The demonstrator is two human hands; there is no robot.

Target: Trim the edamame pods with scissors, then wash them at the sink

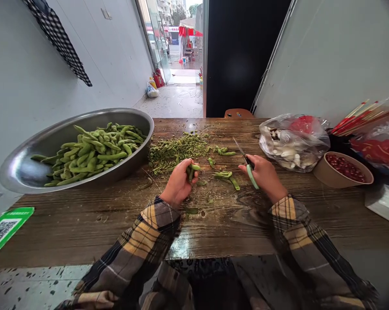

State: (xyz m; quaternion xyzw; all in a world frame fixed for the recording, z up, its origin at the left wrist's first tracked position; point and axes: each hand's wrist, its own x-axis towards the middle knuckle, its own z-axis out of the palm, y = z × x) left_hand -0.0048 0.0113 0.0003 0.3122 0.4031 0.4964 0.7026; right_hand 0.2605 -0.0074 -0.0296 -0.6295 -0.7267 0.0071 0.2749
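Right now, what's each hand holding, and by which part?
The right hand holds metal-bladed scissors with a pale green handle, by that handle. The left hand holds plump green bean pods; the exact part is hidden.

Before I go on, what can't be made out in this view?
- Head view: held pods: exact count, hidden by the left hand.
- Head view: scissors: part of the handles, covered by the right hand.
- Head view: metal bowl: its floor, mostly buried under piled pods.
- Head view: green card: its left part, cut off by the picture's edge.
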